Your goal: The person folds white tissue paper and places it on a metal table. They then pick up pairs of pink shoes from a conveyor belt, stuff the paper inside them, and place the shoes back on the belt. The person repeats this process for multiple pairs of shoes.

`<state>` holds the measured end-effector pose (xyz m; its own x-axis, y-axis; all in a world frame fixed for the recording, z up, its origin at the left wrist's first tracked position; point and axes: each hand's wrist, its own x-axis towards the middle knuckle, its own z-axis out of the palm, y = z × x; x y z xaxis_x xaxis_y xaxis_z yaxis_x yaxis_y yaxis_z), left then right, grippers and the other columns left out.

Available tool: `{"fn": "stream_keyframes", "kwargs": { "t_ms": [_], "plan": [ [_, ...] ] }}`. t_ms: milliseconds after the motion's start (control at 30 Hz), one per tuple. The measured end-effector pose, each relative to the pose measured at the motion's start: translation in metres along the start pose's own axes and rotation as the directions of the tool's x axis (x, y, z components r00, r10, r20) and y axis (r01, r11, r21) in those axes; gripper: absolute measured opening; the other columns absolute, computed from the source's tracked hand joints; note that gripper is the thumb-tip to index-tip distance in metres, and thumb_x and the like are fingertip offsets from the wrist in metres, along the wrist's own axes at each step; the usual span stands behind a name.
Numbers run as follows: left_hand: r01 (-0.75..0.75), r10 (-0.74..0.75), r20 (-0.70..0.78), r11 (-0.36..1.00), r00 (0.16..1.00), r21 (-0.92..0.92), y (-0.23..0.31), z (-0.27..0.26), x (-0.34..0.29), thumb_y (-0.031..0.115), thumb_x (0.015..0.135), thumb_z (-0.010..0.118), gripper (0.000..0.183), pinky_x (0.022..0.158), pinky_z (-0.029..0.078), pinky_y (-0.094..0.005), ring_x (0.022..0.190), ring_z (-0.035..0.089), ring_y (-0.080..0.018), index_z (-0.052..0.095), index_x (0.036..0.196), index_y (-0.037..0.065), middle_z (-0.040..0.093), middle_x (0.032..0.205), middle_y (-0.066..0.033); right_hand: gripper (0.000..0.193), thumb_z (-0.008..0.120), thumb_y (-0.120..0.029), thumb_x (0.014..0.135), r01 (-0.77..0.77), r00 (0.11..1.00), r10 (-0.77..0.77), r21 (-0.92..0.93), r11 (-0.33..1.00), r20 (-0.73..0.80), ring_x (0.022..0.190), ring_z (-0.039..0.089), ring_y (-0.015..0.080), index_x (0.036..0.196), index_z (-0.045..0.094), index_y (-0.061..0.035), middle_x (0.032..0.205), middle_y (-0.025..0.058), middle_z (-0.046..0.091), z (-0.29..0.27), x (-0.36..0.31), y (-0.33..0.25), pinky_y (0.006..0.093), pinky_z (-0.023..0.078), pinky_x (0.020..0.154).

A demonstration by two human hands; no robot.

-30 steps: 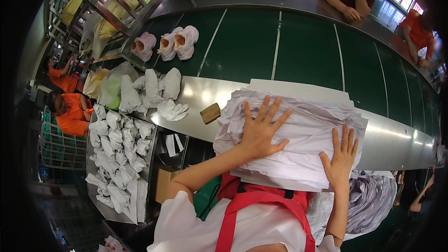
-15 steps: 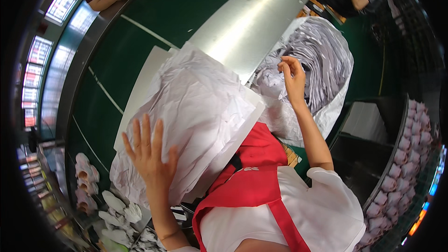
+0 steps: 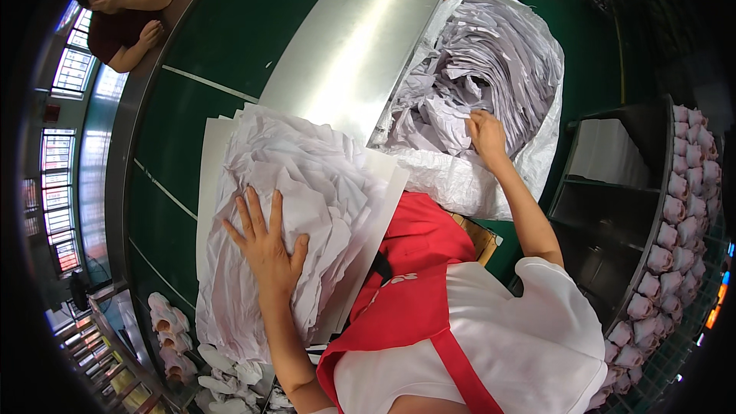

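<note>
My left hand (image 3: 267,249) lies flat, fingers spread, on a thick pile of creased white paper sheets (image 3: 307,172). That pile rests on a stack of smooth white boards or sheets (image 3: 389,176) in front of me. To the right stands a white woven sack (image 3: 548,54), its mouth wide, packed with folded and curled thin paper (image 3: 498,42). My right hand (image 3: 487,138) is at the near side of the sack's mouth. Its fingers are closed on the edge of a crumpled paper sheet (image 3: 446,124) there.
A green belt (image 3: 199,46) and a shiny metal surface (image 3: 337,54) run ahead. At far left a person (image 3: 134,11) sits beyond the belt. On the right, a dark shelf (image 3: 598,211) holds a white block (image 3: 606,149), beside rows of pinkish stuffed shapes (image 3: 659,261). More such pieces (image 3: 172,333) lie at lower left.
My left hand has come down onto the creased paper pile. My right hand has lowered to the paper in the sack and closed its fingers. The whole view has shifted.
</note>
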<state>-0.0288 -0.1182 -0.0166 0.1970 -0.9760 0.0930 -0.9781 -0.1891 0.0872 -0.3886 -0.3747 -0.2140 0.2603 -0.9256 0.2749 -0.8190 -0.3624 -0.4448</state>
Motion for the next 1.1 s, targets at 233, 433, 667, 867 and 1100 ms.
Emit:
{"fn": "stream_keyframes", "kwargs": {
  "t_ms": [233, 433, 667, 867, 1100],
  "plan": [
    [0.000, 0.000, -0.012, 1.000, 1.000, -0.010, 0.002, -0.005, 0.001, 0.043, 0.082, 0.054, 0.064, 0.109, 0.000, -0.0600, 0.141, 0.016, -0.0369, 0.044, 0.138, 0.014, 0.025, 0.150, -0.0182, 0.063, 0.065, -0.040, 0.078, -0.063, 0.970, 0.051, 0.043, 0.997, 0.239, 0.110, 0.054, 0.0355, 0.131, 0.046, -0.0111, 0.119, 0.0197, 0.055, -0.004, 0.014, -0.043, 0.0416, 0.046, 0.089],
    [0.007, -0.007, -0.005, 1.000, 1.000, -0.024, 0.002, -0.006, 0.000, 0.042, 0.080, 0.057, 0.065, 0.109, 0.000, -0.0617, 0.140, 0.017, -0.0376, 0.043, 0.139, 0.017, 0.024, 0.151, -0.0176, 0.034, 0.065, -0.027, 0.075, 0.078, 0.918, -0.029, -0.109, 0.991, 0.396, 0.090, 0.061, 0.0328, 0.105, 0.064, -0.0106, 0.095, 0.0154, 0.063, 0.001, 0.002, -0.049, 0.0413, 0.050, 0.076],
    [0.017, -0.021, -0.051, 0.996, 0.998, -0.089, 0.003, -0.012, -0.005, 0.039, 0.077, 0.063, 0.068, 0.109, 0.000, -0.0619, 0.140, 0.018, -0.0370, 0.043, 0.139, 0.018, 0.024, 0.150, -0.0175, 0.012, 0.062, -0.010, 0.085, 0.004, 0.989, 0.049, 0.357, 0.934, -0.139, 0.077, 0.064, 0.0186, 0.094, 0.066, -0.0019, 0.085, 0.0104, 0.067, -0.069, 0.053, -0.065, 0.0275, 0.049, 0.071],
    [-0.080, 0.029, -0.198, 0.963, 0.980, -0.259, -0.007, -0.020, -0.012, 0.034, 0.071, 0.069, 0.077, 0.112, 0.003, -0.0563, 0.140, 0.018, -0.0369, 0.041, 0.140, 0.011, 0.024, 0.150, -0.0189, 0.009, 0.058, -0.004, 0.090, 0.293, 0.908, 0.074, 0.751, 0.591, -0.412, 0.081, 0.053, 0.0070, 0.097, 0.061, 0.0000, 0.090, 0.0015, 0.060, -0.159, 0.067, -0.215, 0.0196, 0.042, 0.074],
    [-0.348, -0.185, -0.542, 0.591, 0.820, -0.728, -0.007, -0.054, -0.024, 0.027, 0.060, 0.085, 0.106, 0.111, 0.015, -0.0511, 0.139, 0.023, -0.0318, 0.024, 0.145, 0.008, 0.022, 0.150, -0.0191, 0.029, 0.065, -0.002, 0.060, 0.918, 0.354, -0.832, 0.329, 0.222, -0.427, 0.065, 0.060, 0.0211, 0.088, 0.064, -0.0072, 0.081, 0.0040, 0.063, -0.186, 0.038, -0.359, 0.0283, 0.048, 0.058]
  ]
}}
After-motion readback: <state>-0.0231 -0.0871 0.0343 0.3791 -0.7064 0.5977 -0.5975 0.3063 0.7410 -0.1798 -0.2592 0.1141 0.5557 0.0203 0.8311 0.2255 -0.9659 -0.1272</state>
